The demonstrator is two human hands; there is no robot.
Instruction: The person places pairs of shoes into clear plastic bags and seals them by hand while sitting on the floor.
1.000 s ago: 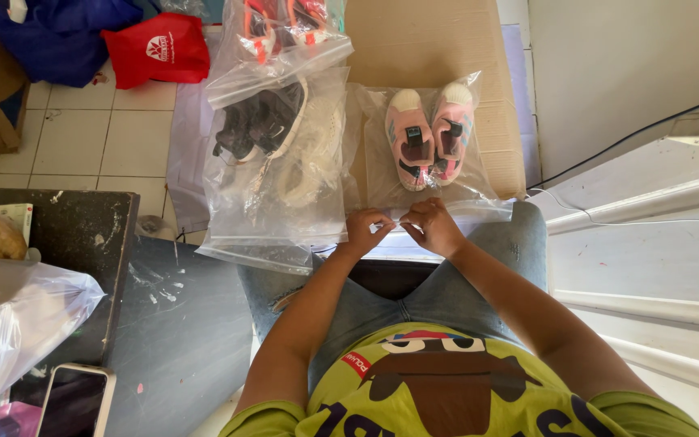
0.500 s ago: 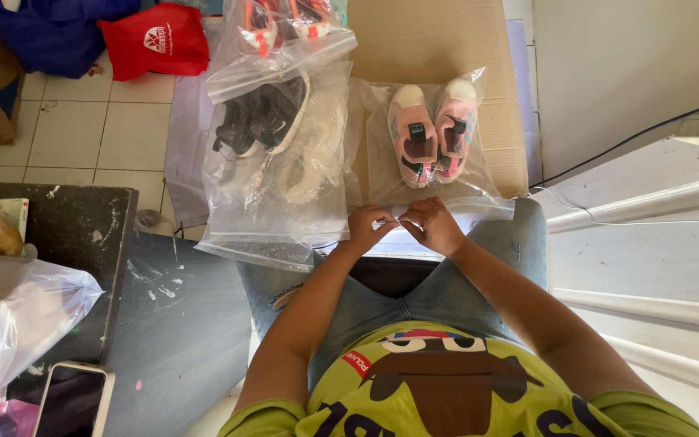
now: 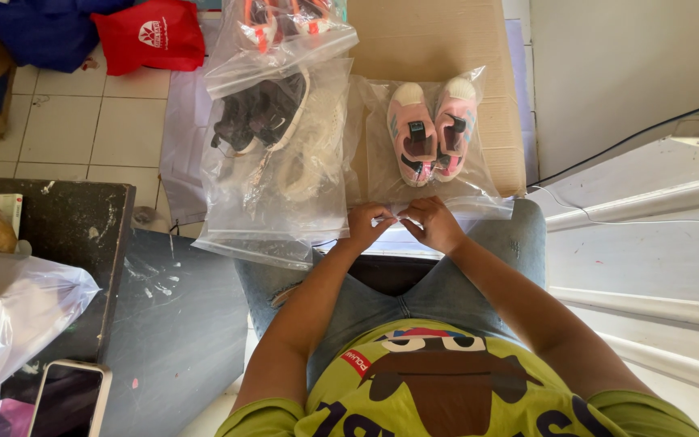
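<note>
Clear zip bag (image 3: 430, 174) holding pink shoes (image 3: 433, 129), both hands (image 3: 402, 222) pinching its near edge, neighbouring bags (image 3: 277, 154) holding dark and white shoes

Pinched between the left hand (image 3: 368, 224) and right hand (image 3: 434, 224), the clear bag (image 3: 430, 182) is thin glossy plastic over pink knit-cloth shoes (image 3: 432, 129). Beyond the hands lies matt brown cardboard (image 3: 430, 36); beside the left hand, a crinkled glossy plastic bag (image 3: 277, 162) covers dark and white fabric shoes.

Three clear bags (image 3: 285, 202), two pink shoes (image 3: 430, 129), one phone (image 3: 66, 398), two hands (image 3: 402, 222)
</note>
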